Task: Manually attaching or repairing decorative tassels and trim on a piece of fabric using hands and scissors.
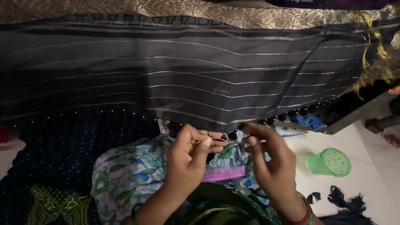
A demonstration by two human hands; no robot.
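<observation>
Your left hand [189,152] pinches a thin needle [214,139] and your right hand [266,154] grips a dark bead tassel [233,134] at the dark striped sari's [187,75] lower edge, steadying it, above the purple comb [223,174].

a: any packs or labels in here?
b: a few scraps. a white printed packet [289,131] with blue marks lies flat on the floor, just beyond the right hand [271,166], half under the edge of the dark saree [187,75].
a: anything else?
b: a dark blue-purple strip with white print [329,2] along the top edge, cut off. and a small red and yellow label [394,90] at the right edge, mostly out of view. no screens.
</observation>
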